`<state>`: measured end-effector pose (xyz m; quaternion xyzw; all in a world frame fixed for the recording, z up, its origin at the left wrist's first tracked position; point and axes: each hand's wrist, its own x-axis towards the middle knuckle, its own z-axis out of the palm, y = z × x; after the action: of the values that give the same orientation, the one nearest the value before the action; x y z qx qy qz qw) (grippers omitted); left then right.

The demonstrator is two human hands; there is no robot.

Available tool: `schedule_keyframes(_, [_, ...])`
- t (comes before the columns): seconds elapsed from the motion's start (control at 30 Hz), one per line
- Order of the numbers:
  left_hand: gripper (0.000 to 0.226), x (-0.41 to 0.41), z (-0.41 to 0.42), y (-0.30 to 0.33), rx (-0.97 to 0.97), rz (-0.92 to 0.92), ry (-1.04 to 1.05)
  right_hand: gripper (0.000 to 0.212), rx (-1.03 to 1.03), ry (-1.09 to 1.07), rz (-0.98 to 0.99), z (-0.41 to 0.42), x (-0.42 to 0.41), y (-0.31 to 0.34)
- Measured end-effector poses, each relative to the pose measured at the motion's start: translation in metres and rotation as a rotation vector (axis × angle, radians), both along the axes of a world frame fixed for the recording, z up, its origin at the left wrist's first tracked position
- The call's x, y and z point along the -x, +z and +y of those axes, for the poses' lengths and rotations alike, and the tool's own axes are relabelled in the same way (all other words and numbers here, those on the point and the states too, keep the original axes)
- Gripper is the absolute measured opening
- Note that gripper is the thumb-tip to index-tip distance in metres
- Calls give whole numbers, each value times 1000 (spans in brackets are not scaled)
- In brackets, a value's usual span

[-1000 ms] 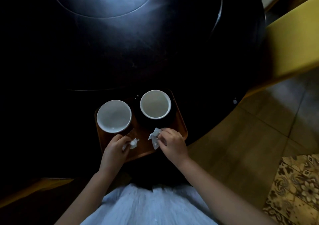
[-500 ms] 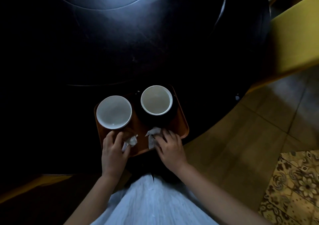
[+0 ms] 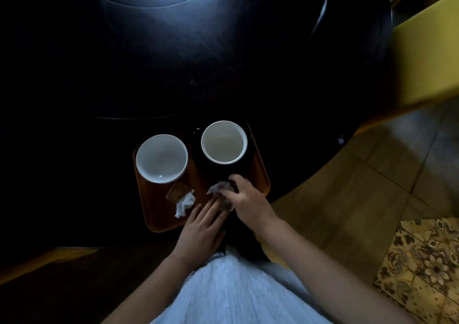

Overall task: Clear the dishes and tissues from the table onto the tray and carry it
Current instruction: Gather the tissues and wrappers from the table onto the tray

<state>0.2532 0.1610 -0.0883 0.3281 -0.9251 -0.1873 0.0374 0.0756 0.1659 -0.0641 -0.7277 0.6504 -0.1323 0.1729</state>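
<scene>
Both bowls [image 3: 161, 158] and a loose tissue [image 3: 184, 203] sit on the tray [image 3: 154, 212]. The right hand [image 3: 244, 199] pinches another tissue [image 3: 218, 188]; the left hand [image 3: 201, 229] lies flat, fingers spread. Tuck the tissue low—then grip both tray edges evenly.

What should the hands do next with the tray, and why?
Probably let go of the tissue under the right hand and move both hands out to the tray's side edges. Both bowls and the other tissue already sit on it, and the left hand lies flat by the near edge, so gripping comes before carrying.
</scene>
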Motion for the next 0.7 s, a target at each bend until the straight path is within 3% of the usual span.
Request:
schedule_keyframes(0.13, [55,-1,-2,-1,-17,-74,-29,28,29,47,71,-8,1,0])
schedule_keyframes(0.27, [57,-2,-1,-4,1,-106,-26,19,27,-67,130,-4,-7,-7])
schedule_keyframes(0.47, [66,-4,0,-4,-26,-116,-32,25,-30,-319,-178,-8,-9,-3])
schedule_keyframes(0.6, [65,-4,-1,-4,-41,-132,-31,5,-40,-579,-349,-6,-6,3])
schedule_keyframes(0.7, [63,-3,-2,-3,-47,-143,-37,9,-9,-760,-472,4,0,12])
